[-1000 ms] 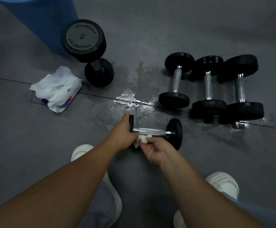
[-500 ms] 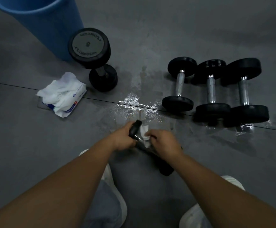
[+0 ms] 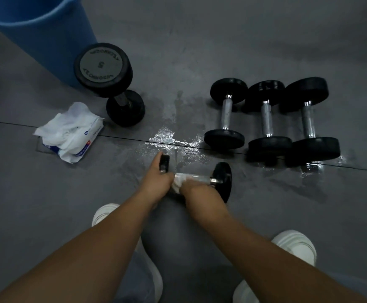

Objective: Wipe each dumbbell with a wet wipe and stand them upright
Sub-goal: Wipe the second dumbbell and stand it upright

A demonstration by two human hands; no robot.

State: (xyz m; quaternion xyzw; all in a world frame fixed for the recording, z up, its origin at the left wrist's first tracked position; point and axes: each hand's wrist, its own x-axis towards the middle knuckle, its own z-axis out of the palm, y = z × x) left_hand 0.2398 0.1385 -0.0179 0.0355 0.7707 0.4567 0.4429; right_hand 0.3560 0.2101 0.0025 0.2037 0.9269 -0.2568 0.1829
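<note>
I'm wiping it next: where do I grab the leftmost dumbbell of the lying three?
Take the leftmost dumbbell by its chrome handle, from above and its open left side: the heads hold the handle off the floor, and a neighbour crowds its right.

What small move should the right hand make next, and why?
Probably slide the right hand with the wet wipe along the handle toward the right plate, while the left hand steadies the small dumbbell: the wipe sits at the handle's left end, and the stretch beside the right plate is uncovered.

Gym floor: grey rubber matting (image 3: pixel 222 40), black dumbbells (image 3: pixel 265 119) (one marked 5), blue bin (image 3: pixel 42 36).
</note>
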